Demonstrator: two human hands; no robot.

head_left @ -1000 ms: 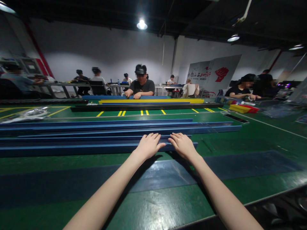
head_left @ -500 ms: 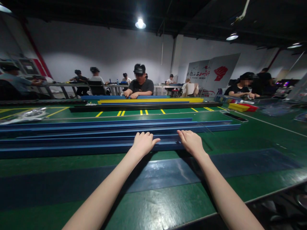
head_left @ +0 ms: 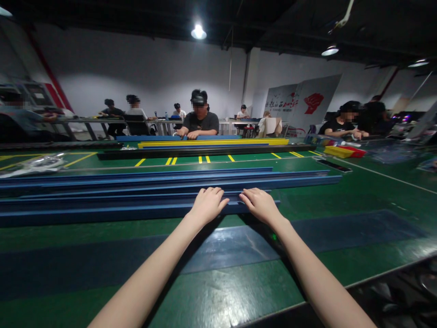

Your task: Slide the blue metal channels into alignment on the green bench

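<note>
A long blue channel-shaped profile (head_left: 102,210) lies across the green table, nearest to me of several such strips. My left hand (head_left: 209,204) is closed over it near its right end, fingers over the far edge and thumb pointing right. Just to the right, my right hand (head_left: 260,205) grips the same profile, its thumb side towards the left hand. A short gap separates the two hands, and the profile's end shows just past the right one. The fingertips on the far side are hidden.
More blue profiles (head_left: 300,182) lie just behind. Nearer me is a flat translucent sheet (head_left: 355,231). Further back are black and yellow strips (head_left: 218,142), a phone (head_left: 333,165), a yellow-and-red tray (head_left: 343,151) and a plastic bag (head_left: 43,163). A co-worker (head_left: 201,120) sits opposite.
My right hand has slid left along the blue profile, closer to my left hand, uncovering the profile's right end. My left hand has shifted slightly to the right.
</note>
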